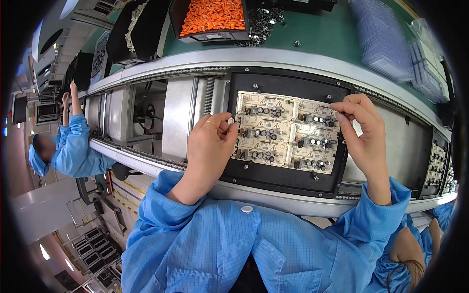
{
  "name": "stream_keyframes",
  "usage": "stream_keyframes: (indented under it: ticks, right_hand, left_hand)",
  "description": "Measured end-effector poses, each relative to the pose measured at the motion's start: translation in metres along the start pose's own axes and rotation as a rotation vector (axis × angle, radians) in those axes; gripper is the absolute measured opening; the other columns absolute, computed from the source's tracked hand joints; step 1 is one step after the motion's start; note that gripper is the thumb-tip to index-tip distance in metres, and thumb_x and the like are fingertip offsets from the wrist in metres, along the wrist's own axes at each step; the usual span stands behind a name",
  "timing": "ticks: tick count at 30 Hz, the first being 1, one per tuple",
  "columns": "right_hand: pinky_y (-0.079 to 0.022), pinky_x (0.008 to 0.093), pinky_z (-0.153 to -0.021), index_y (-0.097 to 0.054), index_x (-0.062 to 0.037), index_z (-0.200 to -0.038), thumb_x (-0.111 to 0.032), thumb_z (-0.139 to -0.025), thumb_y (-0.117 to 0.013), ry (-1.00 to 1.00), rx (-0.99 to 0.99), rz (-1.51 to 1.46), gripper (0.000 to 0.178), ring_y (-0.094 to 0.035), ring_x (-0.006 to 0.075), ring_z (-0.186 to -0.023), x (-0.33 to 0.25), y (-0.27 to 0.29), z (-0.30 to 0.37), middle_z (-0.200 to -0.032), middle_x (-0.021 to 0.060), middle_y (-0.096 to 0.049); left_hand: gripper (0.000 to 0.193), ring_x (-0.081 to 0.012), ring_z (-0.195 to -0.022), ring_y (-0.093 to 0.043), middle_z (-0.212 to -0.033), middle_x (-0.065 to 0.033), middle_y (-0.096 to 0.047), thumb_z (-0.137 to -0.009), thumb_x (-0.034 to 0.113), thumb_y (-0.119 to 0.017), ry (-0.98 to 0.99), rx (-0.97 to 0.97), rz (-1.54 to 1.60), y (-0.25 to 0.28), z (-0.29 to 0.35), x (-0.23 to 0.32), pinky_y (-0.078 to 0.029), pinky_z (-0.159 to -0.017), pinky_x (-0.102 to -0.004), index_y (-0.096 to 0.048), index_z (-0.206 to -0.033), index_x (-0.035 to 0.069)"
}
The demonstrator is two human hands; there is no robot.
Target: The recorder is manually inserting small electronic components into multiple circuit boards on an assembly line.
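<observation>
A cream circuit board panel [291, 128] lies in a black carrier frame [273, 178] on the conveyor in front of me. Rows of capacitors and other small components stand upright on it. My left hand [207, 146] is closed at the panel's left edge, fingers curled and thumb pressed in. A small whitish part [230, 120] shows at its fingertips, too small to name. At the panel's upper right edge, my right hand [362, 127] has thumb and forefinger drawn together in a pinch. Whatever sits between them is hidden.
Beyond the conveyor rail [303, 58] stands a black bin of orange parts [212, 17], with loose dark metal parts [264, 27] beside it. Clear plastic trays [381, 39] are stacked far right. More boards [436, 163] sit down the line. A co-worker [73, 146] works at left.
</observation>
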State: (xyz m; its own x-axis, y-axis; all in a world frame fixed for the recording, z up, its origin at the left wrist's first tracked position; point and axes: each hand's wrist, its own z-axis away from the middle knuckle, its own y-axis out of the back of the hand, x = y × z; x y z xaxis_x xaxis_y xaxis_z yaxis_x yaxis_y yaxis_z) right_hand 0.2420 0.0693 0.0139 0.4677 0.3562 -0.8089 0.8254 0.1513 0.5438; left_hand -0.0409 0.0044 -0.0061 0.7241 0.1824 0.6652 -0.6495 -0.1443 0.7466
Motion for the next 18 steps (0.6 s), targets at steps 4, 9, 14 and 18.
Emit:
stream_keyframes:
  ticks: [4,9,14,18]
  right_hand:
    - [-0.046,0.0257,-0.067,-0.068,0.0013,-0.099,0.012,-0.079,-0.061,0.01,0.0,-0.007,0.023,-0.057,0.0155,-0.077,0.002,-0.001,0.0,-0.094,0.0082,-0.06]
    - [-0.046,0.0257,-0.067,-0.068,0.0014,-0.099,0.012,-0.079,-0.062,0.018,0.003,-0.014,0.023,-0.057,0.0155,-0.077,0.002,-0.006,0.002,-0.093,0.0084,-0.06]
    - [-0.046,0.0259,-0.067,-0.068,0.0014,-0.099,0.012,-0.078,-0.062,0.031,-0.003,0.001,0.024,-0.058,0.0157,-0.077,-0.001,-0.006,0.002,-0.093,0.0084,-0.06]
    - [-0.045,0.0253,-0.07,-0.068,0.0015,-0.1,0.011,-0.08,-0.062,0.029,-0.001,-0.001,0.023,-0.056,0.0147,-0.079,0.001,-0.003,0.004,-0.093,0.0074,-0.06]
  left_hand:
    - [0.019,-0.0184,-0.061,-0.06,-0.076,-0.0095,-0.061,-0.082,0.007,-0.071,0.04,0.012,0.002,-0.008,-0.003,-0.002,-0.051,-0.057,-0.0304,-0.066,-0.097,-0.003]
    - [0.018,-0.0211,-0.059,-0.058,-0.072,-0.0093,-0.058,-0.081,0.009,-0.071,0.032,0.017,-0.084,-0.011,-0.009,-0.004,-0.05,-0.056,-0.032,-0.064,-0.093,-0.002]
    - [0.017,-0.0204,-0.06,-0.059,-0.074,-0.0101,-0.061,-0.083,0.008,-0.07,0.036,0.0,-0.148,-0.012,-0.015,-0.002,-0.05,-0.059,-0.0317,-0.064,-0.094,-0.003]
    - [0.018,-0.0159,-0.066,-0.062,-0.079,-0.0096,-0.065,-0.085,0.007,-0.069,0.168,-0.082,0.086,-0.002,-0.013,-0.001,-0.05,-0.06,-0.0298,-0.066,-0.097,-0.005]
